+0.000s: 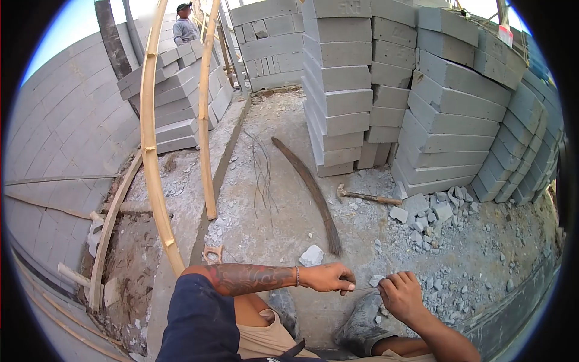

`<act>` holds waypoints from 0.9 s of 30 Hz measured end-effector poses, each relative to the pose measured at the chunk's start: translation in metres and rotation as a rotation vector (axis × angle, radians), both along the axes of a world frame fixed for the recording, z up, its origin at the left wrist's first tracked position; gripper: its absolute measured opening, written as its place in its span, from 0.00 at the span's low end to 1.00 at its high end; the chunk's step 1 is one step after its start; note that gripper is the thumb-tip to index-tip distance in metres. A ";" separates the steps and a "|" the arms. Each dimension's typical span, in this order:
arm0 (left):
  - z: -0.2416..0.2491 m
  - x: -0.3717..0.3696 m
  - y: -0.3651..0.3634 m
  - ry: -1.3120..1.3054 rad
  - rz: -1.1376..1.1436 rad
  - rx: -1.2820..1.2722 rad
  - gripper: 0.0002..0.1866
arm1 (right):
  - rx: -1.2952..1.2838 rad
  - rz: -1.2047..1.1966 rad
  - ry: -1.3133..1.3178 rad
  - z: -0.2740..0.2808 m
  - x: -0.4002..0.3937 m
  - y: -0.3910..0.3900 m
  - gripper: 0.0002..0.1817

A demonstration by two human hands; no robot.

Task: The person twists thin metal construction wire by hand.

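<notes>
My left hand (329, 277) is closed in a pinch on one end of a thin wire (364, 289). The other end runs into the closed fingers of my right hand (403, 295), so the wire spans the short gap between both hands. Beyond them on the concrete lies a long dark bundle of wires (309, 188), slightly curved. To its left are a few loose thin wires (260, 172). A hammer (371, 196) with a wooden handle rests farther off to the right. A pale broken block piece (312, 255) sits just past my left wrist.
Tall stacks of grey blocks (338, 78) stand ahead and right, with rubble (431, 217) at their foot. Bamboo poles (151, 133) lean at the left near a block wall (66, 114). An orange saw handle (212, 254) lies by my left forearm. A person (184, 27) is behind a far stack.
</notes>
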State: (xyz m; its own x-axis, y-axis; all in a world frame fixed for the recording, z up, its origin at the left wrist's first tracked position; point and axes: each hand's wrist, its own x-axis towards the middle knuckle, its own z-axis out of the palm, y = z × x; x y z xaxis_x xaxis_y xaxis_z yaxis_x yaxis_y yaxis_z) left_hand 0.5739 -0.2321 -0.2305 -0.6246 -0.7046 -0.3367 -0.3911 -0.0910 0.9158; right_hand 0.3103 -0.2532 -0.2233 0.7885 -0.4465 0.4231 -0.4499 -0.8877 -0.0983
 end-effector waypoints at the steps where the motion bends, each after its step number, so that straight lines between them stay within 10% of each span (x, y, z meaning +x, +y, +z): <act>1: -0.002 -0.001 0.000 0.007 0.021 -0.013 0.19 | 0.042 -0.006 0.004 0.002 0.001 0.003 0.11; 14: 0.023 0.003 0.000 -0.066 -0.087 -0.436 0.10 | 0.421 0.078 -0.055 0.010 0.009 -0.006 0.03; 18: 0.018 -0.001 0.013 -0.276 -0.100 -0.949 0.07 | 1.075 -0.222 -0.009 0.013 0.007 -0.006 0.10; 21: 0.008 -0.007 0.016 -0.252 -0.082 -1.193 0.07 | 2.192 -0.337 -0.364 -0.003 -0.006 -0.021 0.08; 26: -0.008 -0.003 0.011 -0.222 -0.051 -1.181 0.06 | 1.995 -0.194 -0.178 -0.032 -0.008 -0.028 0.07; 27: -0.012 -0.005 0.010 -0.210 -0.078 -1.085 0.07 | 1.561 -0.196 -0.075 -0.008 -0.005 -0.018 0.09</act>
State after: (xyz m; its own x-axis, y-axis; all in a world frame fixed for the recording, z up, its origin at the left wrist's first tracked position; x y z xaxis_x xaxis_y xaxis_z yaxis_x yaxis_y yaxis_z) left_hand 0.5693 -0.2218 -0.2428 -0.6828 -0.6513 0.3312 -0.5178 0.7511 0.4095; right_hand 0.3056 -0.2707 -0.2312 0.6678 -0.5513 -0.5002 -0.4933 0.1754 -0.8520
